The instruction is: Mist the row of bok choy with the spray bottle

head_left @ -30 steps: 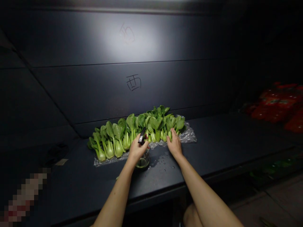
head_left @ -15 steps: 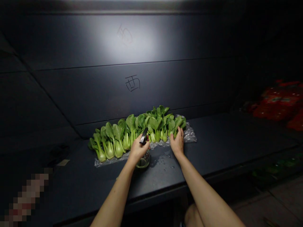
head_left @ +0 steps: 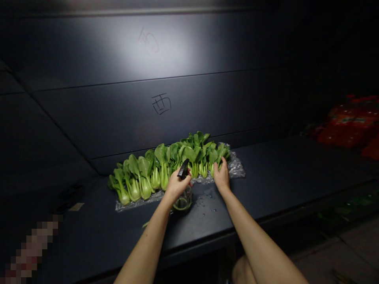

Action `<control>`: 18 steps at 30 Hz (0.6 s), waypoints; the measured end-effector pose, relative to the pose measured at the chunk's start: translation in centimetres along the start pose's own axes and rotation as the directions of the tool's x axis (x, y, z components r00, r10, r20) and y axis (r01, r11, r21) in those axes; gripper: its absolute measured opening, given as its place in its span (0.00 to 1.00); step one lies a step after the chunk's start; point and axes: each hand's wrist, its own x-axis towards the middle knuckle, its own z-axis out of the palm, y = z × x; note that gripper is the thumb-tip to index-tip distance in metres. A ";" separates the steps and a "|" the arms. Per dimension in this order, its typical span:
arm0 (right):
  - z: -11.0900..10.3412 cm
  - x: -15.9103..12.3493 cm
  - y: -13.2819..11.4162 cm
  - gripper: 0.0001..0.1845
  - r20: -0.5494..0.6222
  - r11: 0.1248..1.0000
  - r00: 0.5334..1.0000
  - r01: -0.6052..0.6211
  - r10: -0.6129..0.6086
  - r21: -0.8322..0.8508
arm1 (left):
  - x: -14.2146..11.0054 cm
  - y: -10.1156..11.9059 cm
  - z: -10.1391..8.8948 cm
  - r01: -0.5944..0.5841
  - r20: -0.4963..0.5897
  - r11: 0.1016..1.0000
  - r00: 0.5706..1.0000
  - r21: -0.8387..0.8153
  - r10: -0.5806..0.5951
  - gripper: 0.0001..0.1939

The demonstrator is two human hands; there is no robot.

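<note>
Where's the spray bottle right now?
In the head view, the spray bottle is in the left hand, in front of the row of leafy greens.

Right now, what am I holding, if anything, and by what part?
Your left hand grips the spray bottle near its top, around the neck. Your right hand is at the leafy greens; I can't tell whether it grips any.

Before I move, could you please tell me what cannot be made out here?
All in the head view:
Neck of the clear bottle: covered by the left hand.
Stalks of the leafy greens behind the right hand: hidden by it.
Contents of the red packages: too dark and blurred.
Strip at lower left: pixelated.
</note>
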 end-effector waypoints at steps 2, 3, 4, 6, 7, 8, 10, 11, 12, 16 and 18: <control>0.0 0.1 0.2 0.32 0.007 1.000 1.000 0.016 -0.016 0.002 | 0.1 0.0 0.2 0.002 0.010 1.000 1.000 -0.023 -0.002 0.12; 0.0 0.1 0.3 0.32 0.011 1.000 1.000 0.025 -0.025 0.002 | 0.1 0.1 0.3 -0.001 0.012 0.999 1.000 -0.036 0.001 0.13; 0.0 0.2 0.3 0.31 0.013 0.999 0.999 0.035 -0.035 0.002 | 0.2 0.1 0.4 -0.006 0.010 0.999 1.000 -0.046 0.007 0.13; -0.1 0.2 0.3 0.31 0.019 0.999 0.999 0.050 -0.050 -0.002 | 0.3 0.1 0.7 -0.015 0.000 0.999 1.000 -0.051 0.015 0.14; -0.1 0.2 0.3 0.31 0.021 0.998 0.998 0.056 -0.056 -0.004 | 0.4 0.2 0.8 -0.016 -0.006 0.999 1.000 -0.048 0.016 0.13; -0.2 0.2 0.3 0.31 0.024 0.998 0.998 0.060 -0.060 -0.005 | 0.5 0.2 0.9 -0.014 -0.010 0.999 1.000 -0.045 0.014 0.13; -0.3 0.3 0.4 0.32 0.029 0.998 0.998 0.064 -0.064 -0.004 | 0.6 0.3 1.0 -0.007 -0.015 0.999 1.000 -0.045 0.007 0.13; -0.4 0.3 0.4 0.31 0.032 0.998 0.997 0.068 -0.068 -0.001 | 0.6 0.3 1.1 -0.008 -0.016 0.999 1.000 -0.047 0.007 0.13; -0.4 0.4 0.4 0.31 0.036 0.997 0.997 0.075 -0.075 0.004 | 0.7 0.4 1.2 -0.013 -0.015 0.999 1.000 -0.051 0.012 0.14; -0.4 0.6 0.6 0.30 0.063 0.994 0.992 0.106 -0.108 0.035 | 0.9 0.6 1.4 -0.057 -0.006 0.996 0.998 -0.075 0.056 0.15; -0.4 0.7 0.7 0.29 0.069 0.993 0.992 0.106 -0.109 0.052 | 1.1 0.8 1.6 -0.069 -0.001 0.994 0.998 -0.086 0.069 0.16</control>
